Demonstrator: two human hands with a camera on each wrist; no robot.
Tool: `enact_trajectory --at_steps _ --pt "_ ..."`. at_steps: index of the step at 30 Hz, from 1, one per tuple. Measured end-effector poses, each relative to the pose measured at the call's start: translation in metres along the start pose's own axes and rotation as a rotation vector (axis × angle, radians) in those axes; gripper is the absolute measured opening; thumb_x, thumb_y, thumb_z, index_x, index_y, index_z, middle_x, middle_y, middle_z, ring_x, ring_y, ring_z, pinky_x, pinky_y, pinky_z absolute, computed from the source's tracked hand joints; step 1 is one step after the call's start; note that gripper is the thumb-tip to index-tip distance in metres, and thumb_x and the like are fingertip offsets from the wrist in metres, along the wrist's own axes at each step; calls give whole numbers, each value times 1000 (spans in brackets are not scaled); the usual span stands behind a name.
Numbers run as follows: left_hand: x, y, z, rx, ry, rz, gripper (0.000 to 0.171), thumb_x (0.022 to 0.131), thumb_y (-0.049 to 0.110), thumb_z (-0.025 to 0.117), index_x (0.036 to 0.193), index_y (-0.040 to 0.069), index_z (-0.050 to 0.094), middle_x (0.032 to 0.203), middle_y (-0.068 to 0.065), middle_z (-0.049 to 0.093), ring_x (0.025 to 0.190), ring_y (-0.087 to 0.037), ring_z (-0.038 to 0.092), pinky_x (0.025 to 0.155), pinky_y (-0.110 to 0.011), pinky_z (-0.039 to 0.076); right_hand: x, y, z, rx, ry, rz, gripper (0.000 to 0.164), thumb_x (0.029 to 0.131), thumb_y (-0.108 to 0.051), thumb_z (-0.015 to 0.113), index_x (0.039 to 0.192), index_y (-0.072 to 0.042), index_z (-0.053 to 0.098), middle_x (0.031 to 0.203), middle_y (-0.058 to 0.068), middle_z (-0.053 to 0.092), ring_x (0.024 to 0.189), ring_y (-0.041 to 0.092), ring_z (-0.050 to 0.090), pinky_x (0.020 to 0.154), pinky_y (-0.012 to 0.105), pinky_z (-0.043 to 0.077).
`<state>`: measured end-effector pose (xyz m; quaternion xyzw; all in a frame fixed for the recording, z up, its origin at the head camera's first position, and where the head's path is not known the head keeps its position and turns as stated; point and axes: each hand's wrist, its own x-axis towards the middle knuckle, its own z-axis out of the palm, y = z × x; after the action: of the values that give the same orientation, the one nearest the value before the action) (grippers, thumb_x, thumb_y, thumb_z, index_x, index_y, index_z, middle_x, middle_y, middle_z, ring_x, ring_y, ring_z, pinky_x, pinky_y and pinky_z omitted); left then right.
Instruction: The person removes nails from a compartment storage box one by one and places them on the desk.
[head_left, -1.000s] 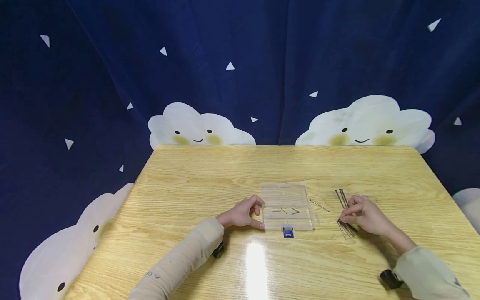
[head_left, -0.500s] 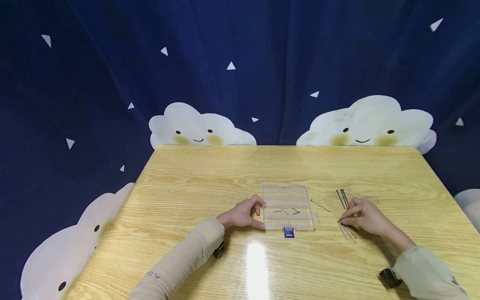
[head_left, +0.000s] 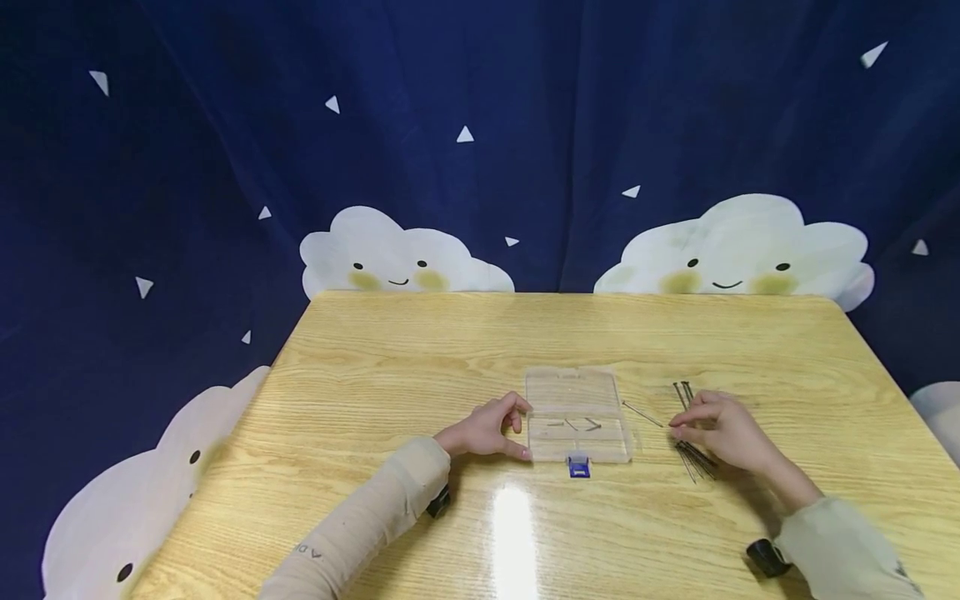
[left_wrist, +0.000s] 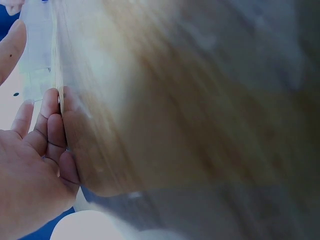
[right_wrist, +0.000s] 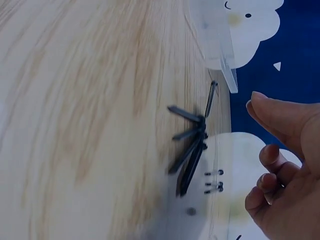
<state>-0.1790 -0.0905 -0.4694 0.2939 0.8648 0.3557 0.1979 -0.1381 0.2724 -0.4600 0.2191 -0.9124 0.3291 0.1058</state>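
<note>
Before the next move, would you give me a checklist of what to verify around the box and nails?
1. Lid open: ok, it lies back on the far side.
2. Blue latch unfastened: ok, it juts from the near side.
3. Clear box steadied: ok, the left hand touches its left side.
4. Tabletop between right hand and box clear: not ok, a single nail lies there.
5. Fanned nails within easy reach: ok, they lie close by the right hand.
6. Right hand holding a nail: cannot tell.

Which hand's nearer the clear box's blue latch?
Left. Left hand at the left edge of the clear box, near the blue latch; right hand farther off, by the nails.
</note>
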Motion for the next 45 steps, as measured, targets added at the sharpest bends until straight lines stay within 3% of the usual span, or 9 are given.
enact_trajectory --at_steps 9,18,24,34,41,45 --pt "0 0 1 -11 4 1 59 72 25 78 117 8 45 85 1 53 80 -12 42 75 -25 31 12 -8 13 63 -23 17 11 72 -6 75 82 -8 73 70 -7 44 64 9 36 58 26 31" --pt "-1 3 -1 -1 -1 6 59 72 26 78 118 9 45 85 1 54 79 -14 43 73 -25 30 26 -16 38 57 41 -65 11 67 -2 77 76 -7 74 69 -1 43 67 17 34 61 26 27" --pt "0 2 -1 2 1 7 58 72 26 78 117 9 45 86 0 54 78 -14 43 72 -25 30 32 -20 49 46 33 -91 11 65 -3 78 75 -6 74 67 -1 43 65 16 33 61 26 25" --pt "0 2 0 -2 3 13 59 72 25 78 117 8 45 85 -1 53 77 -14 43 72 -24 30 40 -31 58 60 -80 -63 8 70 -3 75 78 -3 74 69 -10 43 60 5 33 53 24 32" --pt "-1 3 0 19 14 2 59 71 27 79 117 9 45 86 0 54 80 -12 44 75 -26 30 48 -31 60 77 -131 -116 10 68 -1 76 77 -2 73 64 -11 40 57 2 31 51 22 32" --pt "-1 3 0 28 13 -1 59 72 27 78 118 10 45 87 0 53 79 -12 43 74 -26 29 54 -30 57 114 -207 -133 10 69 -1 75 79 -1 73 62 -11 43 54 1 32 49 21 32"
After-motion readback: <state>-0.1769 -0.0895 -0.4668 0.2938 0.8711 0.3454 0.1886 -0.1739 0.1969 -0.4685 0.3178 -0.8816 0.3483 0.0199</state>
